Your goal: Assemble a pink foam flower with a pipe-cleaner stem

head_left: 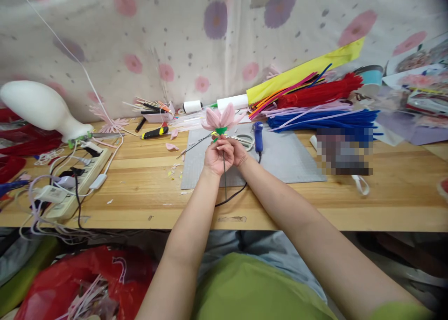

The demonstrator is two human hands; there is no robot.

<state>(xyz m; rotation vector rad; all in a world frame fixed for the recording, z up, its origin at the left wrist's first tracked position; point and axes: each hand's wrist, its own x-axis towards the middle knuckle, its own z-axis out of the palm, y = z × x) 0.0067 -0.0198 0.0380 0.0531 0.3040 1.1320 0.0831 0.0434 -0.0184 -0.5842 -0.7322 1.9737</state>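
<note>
A pink pipe-cleaner flower point(220, 118) stands upright over the middle of the table, with a green base point(220, 131) under its petals. My left hand point(219, 157) is closed around the flower just below that base, and its thin dark stem point(224, 182) runs down past the palm. Close against it, my right hand point(239, 152) is closed at the same spot, its fingertips partly hidden behind the left. Behind the hands lie white-handled scissors point(248, 141). A blue glue gun point(258, 137) lies to their right on a grey cutting mat point(290, 163).
Blue pipe cleaners point(322, 121) and a red bundle point(320, 93) lie at the back right. A black-and-yellow cutter point(154, 133) and loose pink petals point(171, 146) are to the left. A power strip point(80, 184) with tangled cables stands by a white foam head point(42, 107).
</note>
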